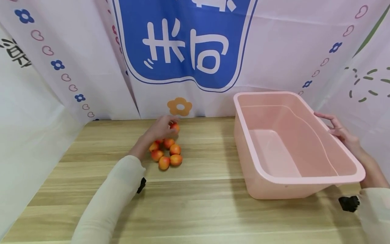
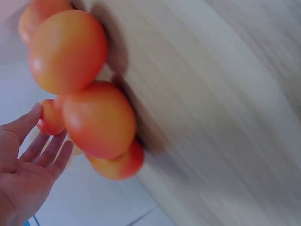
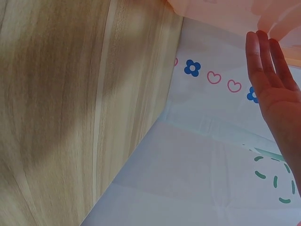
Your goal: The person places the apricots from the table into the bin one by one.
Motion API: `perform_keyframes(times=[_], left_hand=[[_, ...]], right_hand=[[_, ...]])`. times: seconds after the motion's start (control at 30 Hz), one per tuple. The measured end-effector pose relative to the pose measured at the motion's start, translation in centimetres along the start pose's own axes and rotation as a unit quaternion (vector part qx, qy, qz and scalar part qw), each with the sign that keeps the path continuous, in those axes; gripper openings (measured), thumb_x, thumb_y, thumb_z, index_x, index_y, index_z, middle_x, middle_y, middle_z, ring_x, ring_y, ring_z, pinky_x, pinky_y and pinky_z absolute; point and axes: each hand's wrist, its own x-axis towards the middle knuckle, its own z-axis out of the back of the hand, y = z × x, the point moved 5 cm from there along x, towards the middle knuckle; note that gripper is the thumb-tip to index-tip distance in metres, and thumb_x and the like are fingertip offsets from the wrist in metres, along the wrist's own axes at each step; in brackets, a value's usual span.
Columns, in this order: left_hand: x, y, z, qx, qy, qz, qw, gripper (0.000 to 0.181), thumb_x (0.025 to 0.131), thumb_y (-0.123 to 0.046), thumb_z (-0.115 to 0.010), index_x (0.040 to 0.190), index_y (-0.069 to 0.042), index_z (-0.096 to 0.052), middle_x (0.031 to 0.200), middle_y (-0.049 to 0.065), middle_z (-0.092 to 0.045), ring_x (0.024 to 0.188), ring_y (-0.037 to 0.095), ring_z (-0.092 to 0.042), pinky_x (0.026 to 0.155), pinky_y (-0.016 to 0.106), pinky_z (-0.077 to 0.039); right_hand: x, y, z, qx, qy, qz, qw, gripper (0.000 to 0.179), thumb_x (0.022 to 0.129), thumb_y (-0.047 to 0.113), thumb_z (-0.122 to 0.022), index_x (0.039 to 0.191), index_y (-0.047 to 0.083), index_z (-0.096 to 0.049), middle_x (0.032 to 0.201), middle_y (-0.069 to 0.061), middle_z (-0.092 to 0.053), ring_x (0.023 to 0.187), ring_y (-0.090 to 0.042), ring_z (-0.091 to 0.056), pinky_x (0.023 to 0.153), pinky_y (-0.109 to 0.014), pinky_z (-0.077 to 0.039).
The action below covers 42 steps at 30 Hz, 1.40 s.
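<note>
Near the table (image 1: 201,206)'s back edge, the left hand (image 1: 161,128) pinches one fruit (image 1: 175,127), probably light, smooth, best held by its sides; the right hand (image 1: 345,138), fingers straight, touches the tub (image 1: 274,188).

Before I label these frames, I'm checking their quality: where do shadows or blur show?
Head view: soft shadow beside the pink bin on the table; left wrist view: nearest fruits slightly blurred, dark shadows beside them; right wrist view: broad shadow on the table.
</note>
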Motion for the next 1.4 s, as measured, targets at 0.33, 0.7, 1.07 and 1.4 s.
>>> perform_keyframes(times=[0.33, 0.7, 1.07, 1.4], left_hand=[[0.9, -3.9, 0.4, -0.086, -0.010, -0.003, 0.9962, 0.035, 0.094, -0.003, -0.076, 0.127, 0.008, -0.068, 0.122, 0.023, -0.070, 0.114, 0.039, -0.067, 0.102, 0.046, -0.055], [1.6, -9.7, 0.2, -0.184, -0.022, -0.025, 0.9824, 0.038, 0.090, -0.003, -0.079, 0.126, 0.005, -0.070, 0.123, 0.020, -0.070, 0.113, 0.033, -0.070, 0.098, 0.039, -0.058], [2.5, -14.9, -0.3, -0.224, -0.003, -0.061, 0.9727, 0.039, 0.092, -0.004, -0.078, 0.130, 0.001, -0.068, 0.126, 0.016, -0.069, 0.113, 0.027, -0.068, 0.095, 0.034, -0.058], [2.9, -19.7, -1.2, -0.249, 0.012, -0.113, 0.9618, 0.040, 0.089, -0.002, -0.081, 0.127, 0.003, -0.069, 0.123, 0.015, -0.070, 0.109, 0.024, -0.069, 0.093, 0.028, -0.058]], right_hand=[[0.3, 0.2, -0.2, 0.007, 0.002, 0.009, 0.9999, 0.069, 0.100, -0.008, -0.002, 0.152, 0.015, -0.040, 0.120, -0.009, -0.070, 0.077, -0.017, -0.072, 0.060, -0.024, -0.059], [0.2, 0.1, -0.2, 0.024, 0.011, 0.019, 0.9995, 0.072, 0.098, -0.009, 0.001, 0.152, 0.013, -0.041, 0.121, -0.011, -0.069, 0.076, -0.016, -0.072, 0.060, -0.023, -0.058], [0.2, 0.0, -0.2, 0.007, 0.012, 0.021, 0.9997, 0.070, 0.099, -0.008, 0.000, 0.153, 0.013, -0.039, 0.122, -0.009, -0.067, 0.078, -0.016, -0.072, 0.061, -0.023, -0.059], [0.2, -0.4, 0.0, 0.058, 0.027, 0.022, 0.9977, 0.075, 0.097, -0.009, 0.006, 0.153, 0.012, -0.041, 0.111, -0.013, -0.071, 0.070, -0.015, -0.071, 0.060, -0.024, -0.058]])
